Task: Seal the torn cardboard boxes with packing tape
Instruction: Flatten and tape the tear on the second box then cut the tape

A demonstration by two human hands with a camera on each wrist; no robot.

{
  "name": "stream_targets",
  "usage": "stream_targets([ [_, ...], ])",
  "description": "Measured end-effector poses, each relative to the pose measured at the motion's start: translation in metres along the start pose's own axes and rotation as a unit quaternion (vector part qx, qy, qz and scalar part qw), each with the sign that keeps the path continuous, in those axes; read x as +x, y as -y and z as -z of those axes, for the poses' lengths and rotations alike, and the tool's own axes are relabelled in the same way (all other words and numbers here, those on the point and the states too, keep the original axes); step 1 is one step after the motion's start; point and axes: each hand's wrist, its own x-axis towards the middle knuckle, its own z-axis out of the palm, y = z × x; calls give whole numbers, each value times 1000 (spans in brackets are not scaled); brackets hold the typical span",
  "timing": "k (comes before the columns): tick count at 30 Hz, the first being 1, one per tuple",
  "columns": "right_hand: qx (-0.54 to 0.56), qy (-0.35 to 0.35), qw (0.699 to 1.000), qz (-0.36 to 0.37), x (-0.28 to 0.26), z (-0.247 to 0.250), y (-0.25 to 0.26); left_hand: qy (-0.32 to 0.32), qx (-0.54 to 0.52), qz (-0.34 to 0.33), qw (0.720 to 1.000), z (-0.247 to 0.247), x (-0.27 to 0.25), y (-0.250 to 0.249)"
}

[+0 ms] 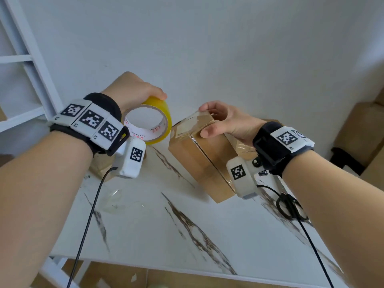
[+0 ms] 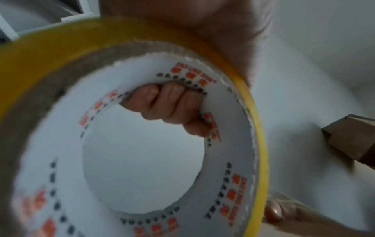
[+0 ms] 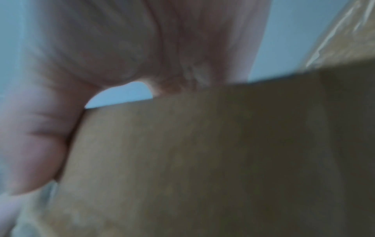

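A yellow roll of packing tape with a white printed core is held above the table by my left hand; its fingers curl through the core and the thumb lies on the outer rim. A brown cardboard box stands tilted on the marble table, with clear tape across its far end. My right hand grips that far end, thumb on the near side and fingers over the top. In the right wrist view the box fills the frame under my palm.
Black-handled scissors lie on the table at the right, under my right forearm. Another cardboard piece sits behind my left wrist. Larger boxes stand at the far right, a white shelf frame at the left. Crumpled clear tape lies on the table.
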Motion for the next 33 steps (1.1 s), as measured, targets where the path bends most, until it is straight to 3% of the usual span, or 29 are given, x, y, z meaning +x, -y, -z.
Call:
stream_targets([
  [9,-44,22,997,-62,-28,11,6,3,29,-31,999,-17,-14,-20],
  [13,-62,-13,992,-110,-30,14,12,15,37,-35,999,-19,-19,-26],
  [26,89,-26,990,-108,-31,24,-2,127,-47,-1,991,-15,-28,-19],
  [33,136,-118,974,-140,-57,47,-17,148,3,42,988,-19,-22,-16],
])
